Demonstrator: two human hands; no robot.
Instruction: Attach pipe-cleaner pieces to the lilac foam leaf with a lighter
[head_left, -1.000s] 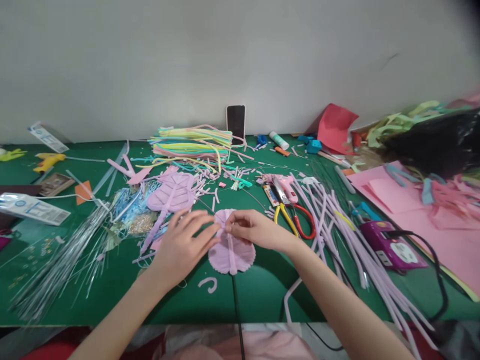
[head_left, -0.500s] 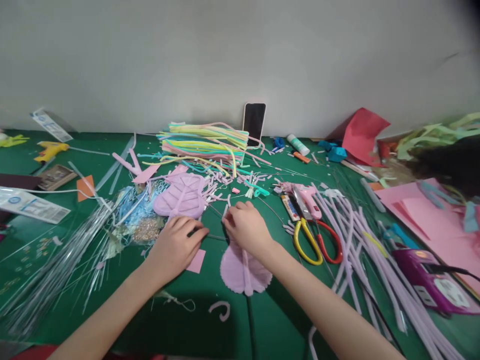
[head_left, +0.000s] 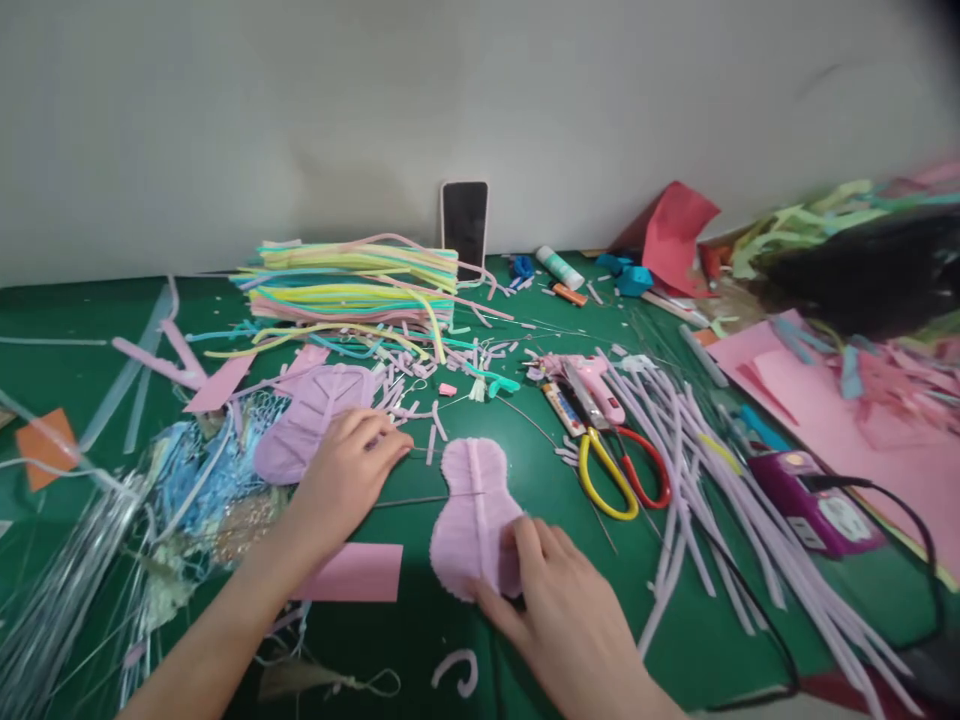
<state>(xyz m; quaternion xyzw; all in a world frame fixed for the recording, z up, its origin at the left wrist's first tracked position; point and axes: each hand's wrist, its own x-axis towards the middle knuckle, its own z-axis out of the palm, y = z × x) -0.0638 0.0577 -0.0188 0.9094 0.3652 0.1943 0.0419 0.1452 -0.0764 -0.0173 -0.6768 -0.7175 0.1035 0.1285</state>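
Near the front edge of the green bench (head_left: 90, 360), about midway along it, lies a pale lilac petal-shaped piece (head_left: 472, 510), flat, with a ridge down its middle. The right hand (head_left: 562, 610) rests open on its near end, fingers spread and pressing down rather than pinching, which looks meant to keep the light piece flat and stop it sliding. The left hand (head_left: 345, 480) lies just to the left of it, fingers loosely curled on the bench at a thin dark wire (head_left: 412, 500) that runs toward the petal's narrow waist; whether it actually pinches the wire I cannot tell. A second lilac leaf-like piece (head_left: 315, 415) sits touching the back of that hand, set aside but within reach.

A pink paper strip (head_left: 352, 572) lies beside the left forearm. To the right of the petal, yellow-and-red scissors (head_left: 619, 475) and a pink glue gun (head_left: 589, 380) lie close by, apparently kept at hand. Lilac pipe cleaners (head_left: 705, 480) fan toward the right front corner; a stack of coloured ones (head_left: 352, 285) and a phone (head_left: 463, 225) stand at the back edge against the wall.
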